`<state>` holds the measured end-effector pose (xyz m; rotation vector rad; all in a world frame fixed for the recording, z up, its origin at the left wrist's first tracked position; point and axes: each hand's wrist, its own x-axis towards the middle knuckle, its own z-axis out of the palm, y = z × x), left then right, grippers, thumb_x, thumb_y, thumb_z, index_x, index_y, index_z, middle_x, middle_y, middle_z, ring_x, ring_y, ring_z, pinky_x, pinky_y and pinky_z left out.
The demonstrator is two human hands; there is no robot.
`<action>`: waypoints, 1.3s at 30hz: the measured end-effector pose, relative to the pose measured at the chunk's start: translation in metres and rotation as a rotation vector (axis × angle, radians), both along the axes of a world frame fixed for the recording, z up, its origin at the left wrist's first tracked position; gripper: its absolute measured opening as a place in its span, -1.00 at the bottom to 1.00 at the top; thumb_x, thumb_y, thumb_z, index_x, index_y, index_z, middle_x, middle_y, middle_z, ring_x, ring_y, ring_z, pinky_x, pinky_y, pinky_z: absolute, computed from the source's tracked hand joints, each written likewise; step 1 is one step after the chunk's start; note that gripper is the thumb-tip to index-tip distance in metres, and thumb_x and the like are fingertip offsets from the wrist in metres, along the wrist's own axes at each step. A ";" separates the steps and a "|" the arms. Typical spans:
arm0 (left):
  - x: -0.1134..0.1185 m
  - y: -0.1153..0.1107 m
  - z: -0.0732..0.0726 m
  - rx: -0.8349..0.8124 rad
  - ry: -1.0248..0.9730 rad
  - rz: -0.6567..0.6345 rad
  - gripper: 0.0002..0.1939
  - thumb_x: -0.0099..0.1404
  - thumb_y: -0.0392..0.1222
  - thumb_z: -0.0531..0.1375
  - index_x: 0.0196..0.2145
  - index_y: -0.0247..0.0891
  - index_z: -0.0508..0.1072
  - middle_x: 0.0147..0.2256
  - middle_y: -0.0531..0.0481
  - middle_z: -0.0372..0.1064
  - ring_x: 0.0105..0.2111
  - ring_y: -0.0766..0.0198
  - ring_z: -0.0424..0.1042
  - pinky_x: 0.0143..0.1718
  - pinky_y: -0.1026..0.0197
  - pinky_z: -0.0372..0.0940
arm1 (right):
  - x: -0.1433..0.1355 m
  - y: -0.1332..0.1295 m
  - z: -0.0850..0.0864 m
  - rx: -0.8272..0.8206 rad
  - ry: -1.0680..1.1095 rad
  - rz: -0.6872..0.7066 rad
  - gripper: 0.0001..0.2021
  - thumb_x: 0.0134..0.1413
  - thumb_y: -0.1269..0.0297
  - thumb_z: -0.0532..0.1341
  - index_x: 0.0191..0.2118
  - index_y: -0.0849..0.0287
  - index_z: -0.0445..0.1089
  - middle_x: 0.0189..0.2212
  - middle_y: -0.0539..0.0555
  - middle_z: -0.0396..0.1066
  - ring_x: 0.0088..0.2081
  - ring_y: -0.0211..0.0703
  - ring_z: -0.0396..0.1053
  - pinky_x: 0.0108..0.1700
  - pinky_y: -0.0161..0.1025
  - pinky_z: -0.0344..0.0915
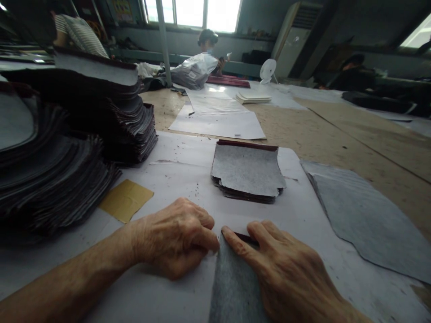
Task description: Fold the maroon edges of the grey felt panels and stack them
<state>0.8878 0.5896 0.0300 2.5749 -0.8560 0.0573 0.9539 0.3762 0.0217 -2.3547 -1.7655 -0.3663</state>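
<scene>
A grey-backed sheet (235, 287) lies in front of me, with a dark strip showing along its top edge. My right hand (283, 260) rests on it, index finger stretched out and pressing its upper left corner, the other fingers bent. My left hand (178, 237) is beside that corner, its fingers curled closed in a pinch. What the pinch holds, if anything, is too small to make out. Just beyond my hands sits a small stack of similar grey pieces (247, 168) with a dark red folded edge at the back.
Tall stacks of dark pieces (131, 121) stand at the left near a yellow card (127, 200). Larger grey sheets (370, 215) lie at the right. White paper (218, 121), a plastic bag (193, 69) and a small fan (268, 70) are farther back. Other people sit around the table.
</scene>
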 end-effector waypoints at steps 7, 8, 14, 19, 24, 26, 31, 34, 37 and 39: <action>0.001 0.000 0.000 0.043 -0.019 0.001 -0.92 -0.02 -0.38 0.05 -0.58 -0.27 0.30 -0.58 0.07 0.16 -0.53 0.34 0.21 -0.46 0.23 0.11 | 0.000 0.004 0.002 -0.021 -0.040 -0.019 -0.32 -0.27 0.63 -0.02 0.04 -0.06 0.24 -0.44 0.08 0.26 -0.44 -0.12 0.23 -0.48 -0.25 0.21; 0.001 0.000 0.000 0.040 -0.021 0.001 -0.92 -0.02 -0.38 0.05 -0.58 -0.27 0.29 -0.58 0.07 0.16 -0.53 0.34 0.21 -0.46 0.23 0.11 | 0.002 0.003 0.002 -0.026 -0.021 -0.028 -0.32 -0.24 0.63 -0.02 0.06 -0.09 0.22 -0.43 0.07 0.26 -0.44 -0.14 0.23 -0.48 -0.25 0.21; -0.001 0.001 -0.003 -0.028 -0.006 -0.007 -0.79 0.02 -0.39 0.04 -0.43 -0.23 0.44 -0.58 0.07 0.17 -0.53 0.34 0.23 -0.44 0.24 0.14 | 0.013 -0.012 0.001 0.169 0.247 -0.046 -0.52 0.02 0.63 -0.11 0.05 0.18 0.19 -0.21 0.12 0.29 -0.22 -0.21 0.27 -0.20 -0.25 0.31; 0.000 -0.003 -0.002 -0.293 0.072 0.106 -0.83 0.13 -0.37 0.07 -0.44 -0.28 0.46 -0.47 0.05 0.25 -0.46 0.39 0.26 -0.38 0.30 0.18 | 0.012 -0.013 -0.005 0.198 0.164 -0.162 -0.84 0.10 0.47 0.03 -0.25 0.24 0.32 -0.37 0.12 0.29 -0.29 -0.08 0.23 -0.26 -0.09 0.26; 0.004 -0.021 -0.007 -0.383 -0.067 0.244 -0.81 0.24 -0.19 0.11 -0.22 -0.28 0.43 -0.32 -0.05 0.32 -0.33 0.28 0.29 -0.29 0.19 0.21 | 0.005 -0.007 -0.001 0.180 0.343 -0.219 -0.87 0.00 0.55 0.03 -0.42 0.21 0.25 -0.45 0.07 0.26 -0.36 -0.13 0.20 -0.33 -0.18 0.19; 0.005 -0.028 -0.014 -0.330 -0.114 0.199 -0.83 0.28 -0.20 0.07 -0.22 -0.22 0.42 -0.34 -0.02 0.34 -0.33 0.26 0.30 -0.27 0.16 0.18 | 0.003 -0.004 -0.002 0.263 0.306 -0.172 -0.84 0.01 0.56 0.00 -0.44 0.21 0.23 -0.46 0.07 0.25 -0.36 -0.15 0.19 -0.35 -0.21 0.16; 0.010 -0.030 -0.033 -0.283 -0.320 0.156 -0.76 0.29 -0.26 -0.03 -0.44 -0.26 0.38 -0.55 0.00 0.27 -0.52 0.29 0.25 -0.46 0.22 0.09 | 0.005 0.000 -0.007 0.352 0.123 -0.099 -0.84 -0.01 0.55 -0.02 -0.45 0.22 0.24 -0.49 0.08 0.25 -0.41 -0.17 0.19 -0.41 -0.25 0.10; 0.009 -0.026 -0.033 -0.244 -0.427 0.167 -0.75 0.29 -0.22 -0.02 -0.49 -0.26 0.35 -0.58 0.01 0.24 -0.55 0.29 0.23 -0.48 0.23 0.07 | 0.010 -0.010 -0.007 0.295 0.142 -0.127 -0.85 0.03 0.50 0.05 -0.50 0.20 0.25 -0.49 0.06 0.26 -0.42 -0.21 0.22 -0.43 -0.31 0.10; 0.006 -0.022 -0.023 -0.176 -0.373 0.218 -0.76 0.30 -0.21 -0.01 -0.47 -0.25 0.35 -0.55 0.00 0.27 -0.51 0.28 0.27 -0.44 0.22 0.12 | 0.016 -0.031 -0.005 0.260 0.175 -0.144 -0.82 0.07 0.47 0.06 -0.52 0.19 0.22 -0.48 0.04 0.27 -0.42 -0.25 0.24 -0.42 -0.36 0.13; 0.005 -0.021 -0.015 -0.164 -0.336 0.239 -0.76 0.31 -0.21 -0.01 -0.46 -0.24 0.36 -0.53 -0.01 0.29 -0.49 0.28 0.28 -0.44 0.24 0.15 | 0.020 -0.047 -0.005 0.228 0.190 -0.152 -0.84 0.11 0.47 0.05 -0.48 0.17 0.22 -0.46 0.02 0.29 -0.40 -0.27 0.27 -0.40 -0.37 0.15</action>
